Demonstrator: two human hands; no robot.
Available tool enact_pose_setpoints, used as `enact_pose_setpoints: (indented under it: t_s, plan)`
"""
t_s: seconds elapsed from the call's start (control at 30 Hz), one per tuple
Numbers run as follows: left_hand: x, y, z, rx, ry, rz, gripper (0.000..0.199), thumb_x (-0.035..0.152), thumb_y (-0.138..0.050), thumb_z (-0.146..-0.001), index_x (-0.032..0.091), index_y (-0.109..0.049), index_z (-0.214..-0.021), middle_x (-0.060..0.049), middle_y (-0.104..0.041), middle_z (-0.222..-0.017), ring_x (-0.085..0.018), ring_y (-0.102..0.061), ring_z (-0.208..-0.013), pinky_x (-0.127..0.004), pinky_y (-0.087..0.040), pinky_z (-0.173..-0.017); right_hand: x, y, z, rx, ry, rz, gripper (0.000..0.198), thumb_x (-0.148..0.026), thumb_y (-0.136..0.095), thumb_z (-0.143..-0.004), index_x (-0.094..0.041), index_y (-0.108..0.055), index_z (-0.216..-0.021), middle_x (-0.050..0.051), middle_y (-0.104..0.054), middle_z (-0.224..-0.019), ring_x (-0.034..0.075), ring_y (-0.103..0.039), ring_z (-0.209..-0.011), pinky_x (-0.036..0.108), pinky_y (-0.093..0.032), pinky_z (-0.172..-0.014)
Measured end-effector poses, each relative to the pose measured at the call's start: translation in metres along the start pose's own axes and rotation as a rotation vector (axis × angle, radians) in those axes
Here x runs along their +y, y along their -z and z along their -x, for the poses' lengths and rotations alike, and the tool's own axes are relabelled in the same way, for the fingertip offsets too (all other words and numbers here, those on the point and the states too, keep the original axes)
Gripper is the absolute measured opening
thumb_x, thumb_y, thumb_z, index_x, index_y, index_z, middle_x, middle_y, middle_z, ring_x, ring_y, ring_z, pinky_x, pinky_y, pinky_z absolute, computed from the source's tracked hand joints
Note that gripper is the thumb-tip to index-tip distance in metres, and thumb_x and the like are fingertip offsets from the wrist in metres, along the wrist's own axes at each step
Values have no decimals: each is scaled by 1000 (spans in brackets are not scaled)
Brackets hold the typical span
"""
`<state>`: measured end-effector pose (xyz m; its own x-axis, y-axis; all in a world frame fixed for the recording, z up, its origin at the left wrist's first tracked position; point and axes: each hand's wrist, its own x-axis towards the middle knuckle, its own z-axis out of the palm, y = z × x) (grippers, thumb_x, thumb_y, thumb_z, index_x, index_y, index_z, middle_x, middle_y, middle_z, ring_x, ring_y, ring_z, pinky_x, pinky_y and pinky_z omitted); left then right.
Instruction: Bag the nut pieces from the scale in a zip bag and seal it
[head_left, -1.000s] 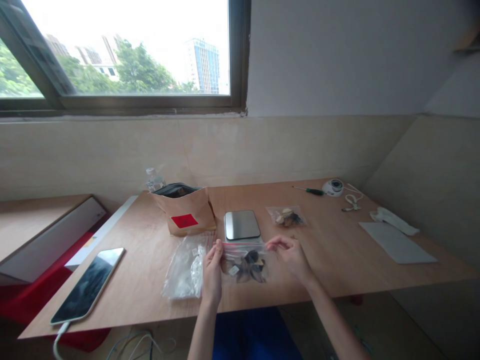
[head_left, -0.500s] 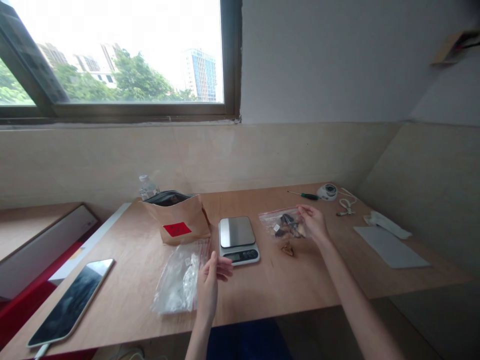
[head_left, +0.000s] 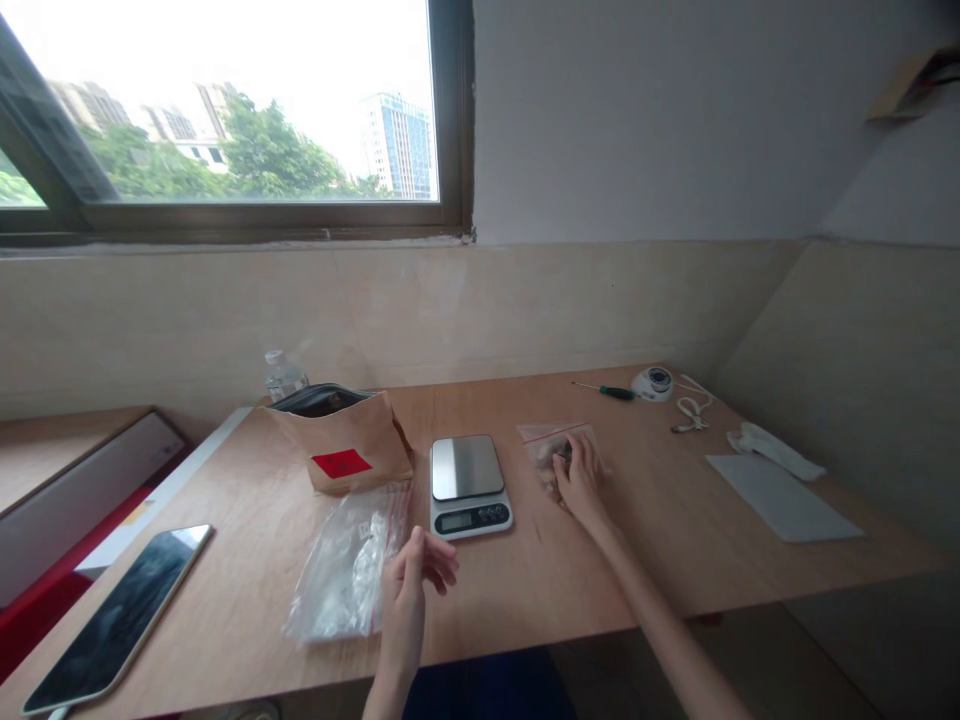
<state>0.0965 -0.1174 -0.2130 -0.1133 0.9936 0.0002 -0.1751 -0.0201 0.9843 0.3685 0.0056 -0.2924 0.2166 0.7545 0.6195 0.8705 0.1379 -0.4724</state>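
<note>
Nearest the camera, the left hand [head_left: 411, 585] is held just above the desk [head_left: 675, 540] edge with fingers loosely curled and nothing pinched, beside a heap of empty bags [head_left: 346, 574]. Farther out, right of the scale [head_left: 468, 485], the right hand [head_left: 579, 474] is laid flat on the filled bag [head_left: 541, 447], fingers spread over it. The bag is judged light, limp and slippery, its contents perhaps brittle, so it would best be pinched at the red-striped top edge.
</note>
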Motion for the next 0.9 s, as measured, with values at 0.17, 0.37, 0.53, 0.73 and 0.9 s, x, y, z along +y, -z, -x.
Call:
enact_pose_setpoints:
  t_s: [0.17, 0.37, 0.53, 0.73, 0.9]
  plan:
    - [0, 2, 2, -33, 21, -20, 51, 58, -47, -81, 14, -62, -60, -5, -61, -54, -13, -54, -46, -22, -39, -43, 0, -12, -15, 21, -16, 5, 48, -35, -33, -89, -10, -37, -129, 23, -42, -131, 32, -36, -126, 53, -33, -98]
    - [-4, 9, -1, 16, 39, -22, 50, 59, -50, -79, 14, -62, -61, -5, -60, -53, -14, -54, -45, -23, -40, -43, -15, 8, 31, 32, -42, 99, 43, -37, -43, -85, -14, -46, -121, 20, -42, -131, 35, -43, -116, 53, -36, -92]
    - [-2, 11, -1, 25, 50, -31, 52, 60, -49, -78, 14, -62, -59, -5, -60, -53, -14, -53, -46, -22, -39, -42, -13, 19, 58, -131, 15, -29, 21, -22, -40, -84, -19, -60, -91, 13, -60, -96, 27, -55, -89, 44, -44, -79]
    - [1, 20, 3, 96, 18, -66, 52, 61, -50, -77, 14, -63, -58, -5, -60, -53, -14, -54, -47, -22, -41, -44, -71, 10, 18, -199, 82, -236, 16, -20, -49, -81, -20, -59, -93, 8, -62, -92, 24, -57, -90, 38, -45, -81]
    - [11, 38, -1, 324, -102, -206, 48, 57, -44, -82, 16, -61, -63, -5, -63, -65, -18, -59, -63, -27, -47, -60, -131, -27, -14, -410, 132, -272, 21, -15, -53, -79, -18, -59, -98, 8, -62, -100, 22, -59, -94, 37, -46, -84]
